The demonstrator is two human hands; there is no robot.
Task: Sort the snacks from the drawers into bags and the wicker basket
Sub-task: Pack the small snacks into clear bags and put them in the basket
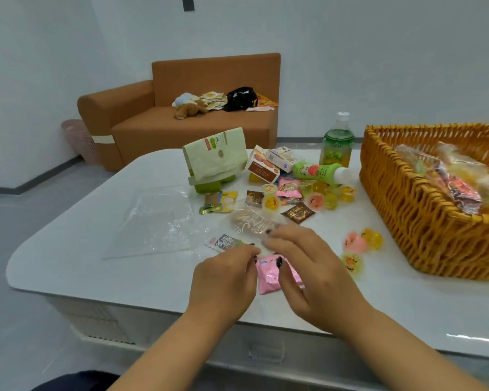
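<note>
The left hand (223,280) and right hand (308,275) are meeting over the white worktop (407,303); both sets of fingers are pinching a small clear plastic bag (249,225) that is stretching away from them; the pink foil snack packet (268,273) is lying directly beneath the fingertips, between the hands, the right thumb nearest; the woven orange wicker basket (424,215) is sitting well to the right.

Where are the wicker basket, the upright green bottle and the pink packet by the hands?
wicker basket (407,210), head view, woven front wall.
upright green bottle (338,143), head view, its body.
pink packet (268,275), head view, exposed wrapper between the hands.
</note>
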